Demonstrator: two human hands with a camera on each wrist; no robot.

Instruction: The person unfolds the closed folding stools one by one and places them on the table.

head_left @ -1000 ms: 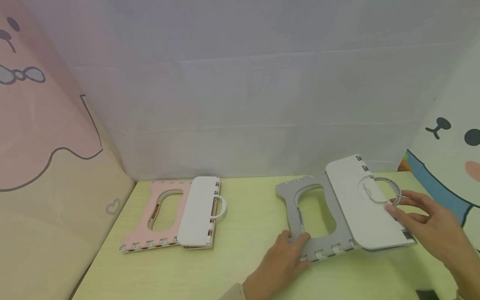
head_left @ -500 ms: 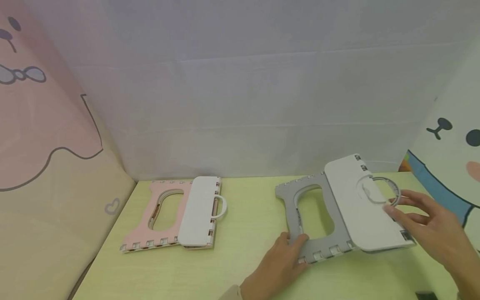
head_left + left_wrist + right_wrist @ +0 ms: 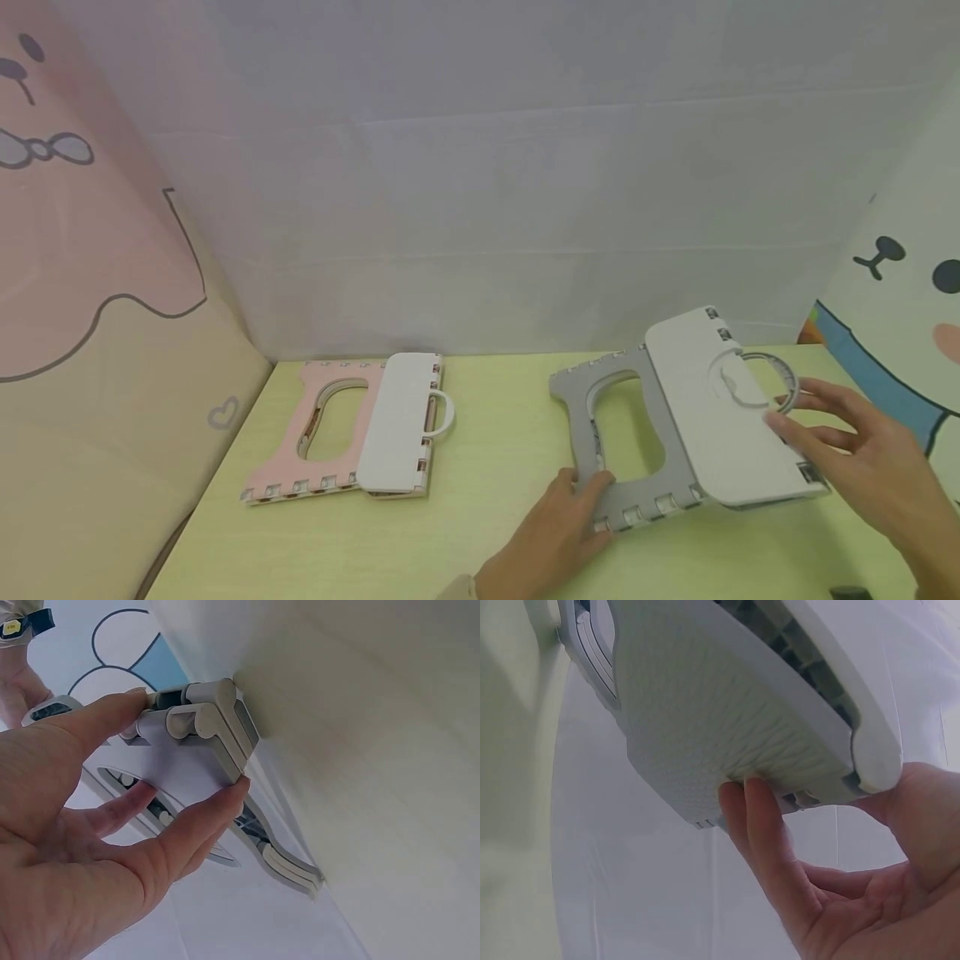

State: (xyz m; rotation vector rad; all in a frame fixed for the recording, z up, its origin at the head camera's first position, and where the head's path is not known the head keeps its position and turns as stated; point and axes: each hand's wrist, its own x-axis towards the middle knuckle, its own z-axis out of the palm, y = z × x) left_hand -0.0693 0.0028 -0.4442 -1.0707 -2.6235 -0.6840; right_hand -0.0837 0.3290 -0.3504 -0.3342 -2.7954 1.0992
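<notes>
A folded step stool (image 3: 723,442) with grey legs, a white top and a ring handle (image 3: 791,383) is at the right of the head view. My left hand (image 3: 551,529) grips the lower left corner of its legs, thumb on one face and fingers on the other in the left wrist view. My right hand (image 3: 862,442) pinches the edge of the white top beside the handle. In the right wrist view two fingertips press the textured top panel (image 3: 697,712). The top end is tilted up off the table; the leg end stays low, near the tabletop.
A second folded step stool (image 3: 390,433), pink with a white top, lies flat at the left of the pale green table (image 3: 487,467). A white sheet (image 3: 487,208) hangs behind. A small dark object (image 3: 851,592) is cut off at the bottom right edge.
The grey and white stool has shifted slightly to the left and down with both hands on it. The pink stool stays where it was.
</notes>
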